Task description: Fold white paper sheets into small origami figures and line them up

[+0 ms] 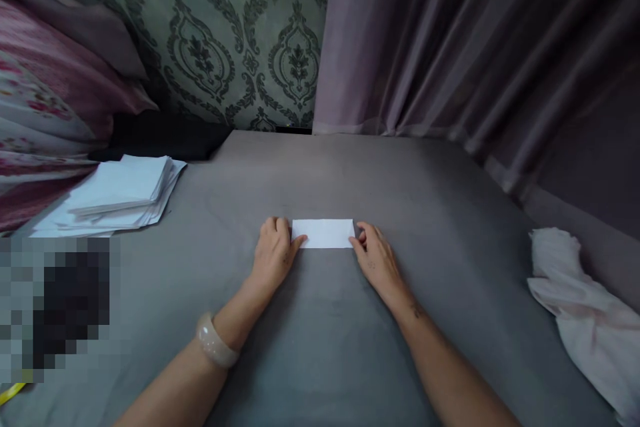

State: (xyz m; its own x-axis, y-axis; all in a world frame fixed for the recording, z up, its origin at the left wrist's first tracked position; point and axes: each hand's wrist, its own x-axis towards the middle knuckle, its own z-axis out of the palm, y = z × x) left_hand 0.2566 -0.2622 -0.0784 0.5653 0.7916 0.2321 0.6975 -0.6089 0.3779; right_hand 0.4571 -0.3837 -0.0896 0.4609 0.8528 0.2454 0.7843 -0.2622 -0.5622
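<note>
A small white folded paper (323,233) lies lengthwise between my two hands, over the grey bed sheet (320,333). My left hand (273,250) grips its left end, with the thumb on the front edge and the other fingers curled at the side. At the right end, my right hand (376,255) pinches the paper, its thumb on the near corner and its fingers bent behind. A slanted fold line shows near that right end. The undersides of both hands are hidden. A pale bangle (215,341) sits on my left wrist.
A stack of white paper (125,187) lies at the far left, beside a dark cloth (170,137). Crumpled pale fabric (580,307) is on the right. Curtains (400,33) and a patterned wall (240,47) border the far side. A blurred patch covers the lower left.
</note>
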